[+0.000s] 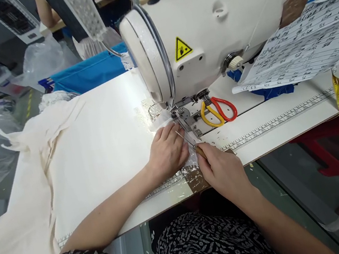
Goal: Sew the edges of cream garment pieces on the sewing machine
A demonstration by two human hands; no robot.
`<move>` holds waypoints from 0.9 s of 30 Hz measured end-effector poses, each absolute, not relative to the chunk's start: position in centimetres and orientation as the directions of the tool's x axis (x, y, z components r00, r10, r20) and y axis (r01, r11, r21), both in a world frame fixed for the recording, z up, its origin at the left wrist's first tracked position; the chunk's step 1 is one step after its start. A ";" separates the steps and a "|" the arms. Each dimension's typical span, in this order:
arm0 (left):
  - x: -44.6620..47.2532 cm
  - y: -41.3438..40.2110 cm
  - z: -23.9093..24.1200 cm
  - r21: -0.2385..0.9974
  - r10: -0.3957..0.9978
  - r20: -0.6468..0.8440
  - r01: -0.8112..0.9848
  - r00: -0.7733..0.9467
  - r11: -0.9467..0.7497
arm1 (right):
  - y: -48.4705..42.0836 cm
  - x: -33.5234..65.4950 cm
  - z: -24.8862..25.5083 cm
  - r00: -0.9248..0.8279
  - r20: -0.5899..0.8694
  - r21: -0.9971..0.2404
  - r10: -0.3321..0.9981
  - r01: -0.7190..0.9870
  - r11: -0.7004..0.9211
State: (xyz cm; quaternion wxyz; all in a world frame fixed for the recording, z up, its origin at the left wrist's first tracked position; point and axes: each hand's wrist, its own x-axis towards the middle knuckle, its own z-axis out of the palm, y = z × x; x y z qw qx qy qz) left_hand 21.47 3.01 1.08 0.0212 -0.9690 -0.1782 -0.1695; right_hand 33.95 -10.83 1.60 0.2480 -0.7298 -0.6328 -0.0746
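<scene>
- The white cloth [161, 121] is in the middle of the frame, by the sewing machine [208, 47].
- The left hand [168, 151] is nearer: it lies on top of the cloth. I cannot tell if its grip pinches it.
- The right hand [223, 167] has its grip wrapped around the wooden end of a thin, pointy tool [200, 152].
- The tool's long side slants to the upper left, toward the left fingers.
- From the right grip, the cloth goes up and left on the table [103, 142].

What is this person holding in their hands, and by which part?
The right hand grips a thin pointed tool by its brown handle. The left hand lies on white material; whether it grips any is unclear.
</scene>
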 end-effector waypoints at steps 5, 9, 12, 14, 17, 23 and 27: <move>21.5 2.9 0.7 -0.019 0.345 0.302 0.367 0.889 -0.930 | -11.9 35.2 2.0 0.275 0.445 -0.358 0.852 0.927 -0.112; 21.5 2.8 0.7 -0.036 0.345 0.320 0.376 0.882 -0.926 | -12.9 36.8 1.6 0.370 0.384 -0.527 0.846 0.840 -0.128; 21.4 2.5 0.7 -0.018 0.360 0.319 0.385 0.877 -0.923 | -13.2 37.5 1.3 0.395 0.314 -0.621 0.863 0.773 -0.128; 21.4 2.3 0.8 -0.014 0.361 0.310 0.384 0.879 -0.923 | -13.3 37.6 1.2 0.403 0.305 -0.640 0.863 0.757 -0.128; 21.3 2.1 0.8 -0.030 0.346 0.295 0.370 0.891 -0.928 | -13.4 37.5 1.1 0.412 0.317 -0.644 0.854 0.755 -0.125; 21.3 2.0 0.9 -0.047 0.352 0.275 0.379 0.894 -0.924 | -13.6 37.5 1.0 0.448 0.292 -0.670 0.845 0.727 -0.154; 21.3 1.8 1.1 -0.052 0.347 0.278 0.375 0.895 -0.925 | -13.6 37.6 1.2 0.441 0.279 -0.667 0.853 0.728 -0.158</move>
